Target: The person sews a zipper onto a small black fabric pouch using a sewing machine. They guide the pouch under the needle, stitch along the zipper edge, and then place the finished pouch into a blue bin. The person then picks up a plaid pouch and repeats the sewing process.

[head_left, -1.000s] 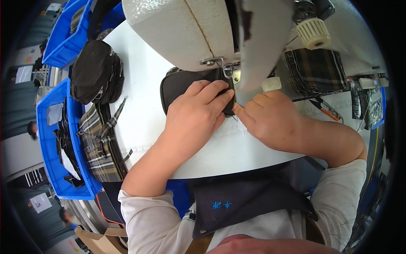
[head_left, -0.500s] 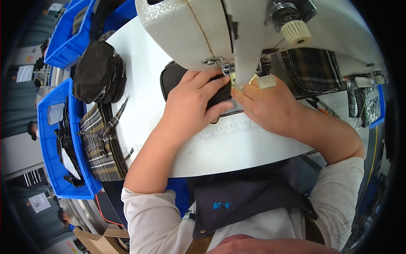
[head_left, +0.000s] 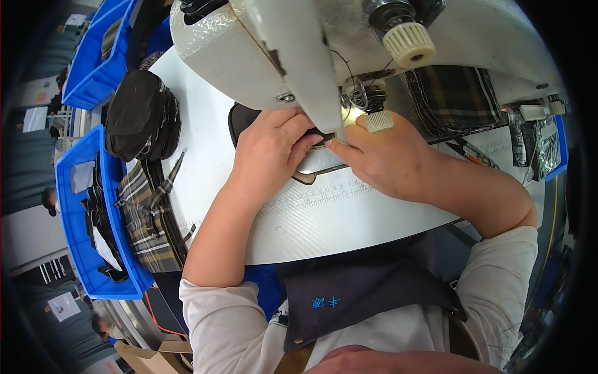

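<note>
Under the head of a white sewing machine (head_left: 268, 50) lies a dark fabric piece (head_left: 242, 119) with a rounded edge. My left hand (head_left: 265, 153) rests over it, thumb and fingertips pinched on its near edge. Close to the lit needle area, my right hand (head_left: 389, 159) has its thumb and forefinger closed at the same edge, the fingertips nearly meeting my left ones. The machine's head and my hands hide most of the fabric and the needle. A small brown-edged flap (head_left: 304, 179) sticks out below a shiny metal plate (head_left: 319, 162).
A black bag (head_left: 137, 115) and folded plaid fabric (head_left: 146, 215) sit at the table's left, beside a blue bin (head_left: 136, 274) of dark pieces. To the right are stacked plaid panels (head_left: 455, 100), orange-handled scissors (head_left: 479, 158) and clear plastic packets (head_left: 545, 146). A ruler scale (head_left: 311, 198) crosses the white table.
My left thumb has drawn up toward the fingers, pinching the fabric edge. Less of the dark piece shows, and more of the metal plate. The whole view has shifted slightly.
</note>
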{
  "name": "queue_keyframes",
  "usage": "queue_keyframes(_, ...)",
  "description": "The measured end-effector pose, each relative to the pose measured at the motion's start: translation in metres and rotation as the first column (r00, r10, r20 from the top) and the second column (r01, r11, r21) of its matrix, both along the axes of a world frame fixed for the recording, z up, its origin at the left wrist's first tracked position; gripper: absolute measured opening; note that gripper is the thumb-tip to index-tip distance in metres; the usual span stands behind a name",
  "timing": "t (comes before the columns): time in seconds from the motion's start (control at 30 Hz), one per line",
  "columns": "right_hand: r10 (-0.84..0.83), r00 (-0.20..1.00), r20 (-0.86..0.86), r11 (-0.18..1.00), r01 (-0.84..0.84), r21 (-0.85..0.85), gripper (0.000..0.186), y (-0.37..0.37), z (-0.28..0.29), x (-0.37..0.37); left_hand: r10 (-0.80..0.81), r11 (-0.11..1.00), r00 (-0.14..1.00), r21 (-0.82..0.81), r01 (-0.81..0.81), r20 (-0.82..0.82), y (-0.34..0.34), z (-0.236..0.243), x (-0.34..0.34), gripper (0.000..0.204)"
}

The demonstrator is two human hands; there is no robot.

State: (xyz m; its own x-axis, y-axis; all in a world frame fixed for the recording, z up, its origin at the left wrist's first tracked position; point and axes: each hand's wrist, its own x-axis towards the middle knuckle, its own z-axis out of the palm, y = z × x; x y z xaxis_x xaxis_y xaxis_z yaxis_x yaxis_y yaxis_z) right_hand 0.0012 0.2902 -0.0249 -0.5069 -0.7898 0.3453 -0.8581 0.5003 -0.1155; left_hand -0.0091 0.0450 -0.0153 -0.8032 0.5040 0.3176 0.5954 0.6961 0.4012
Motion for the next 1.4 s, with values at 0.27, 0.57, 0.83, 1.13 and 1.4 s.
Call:
queue_keyframes(0.27,-0.023,1.000,-0.014,1.000,0.023,-0.002,0.030,-0.001,-0.001,0.003,-0.014,0.999,1.000,0.037,0.014,0.002,-0.002,0.001,-0.003,0.021)
queue_keyframes(0.57,-0.010,0.997,-0.073,0.997,0.004,-0.082,0.018,-0.006,-0.001,0.001,0.019,0.999,1.000,0.027,-0.019,0.004,0.002,0.001,0.001,0.020)
queue_keyframes(0.83,-0.065,0.998,-0.022,0.997,0.064,-0.049,0.034,-0.006,-0.006,-0.006,0.100,0.994,0.995,-0.032,-0.100,-0.019,0.003,-0.004,-0.005,0.025)
queue_keyframes(1.13,-0.072,0.997,0.013,0.997,0.072,-0.019,0.042,-0.003,-0.007,-0.007,-0.004,0.999,0.999,0.049,0.005,-0.038,-0.002,-0.005,-0.011,0.025)
queue_keyframes(1.4,-0.095,0.995,0.007,0.995,0.095,0.032,0.043,-0.004,-0.002,-0.005,0.004,0.998,1.000,0.060,-0.003,-0.009,-0.001,-0.008,-0.017,0.019)
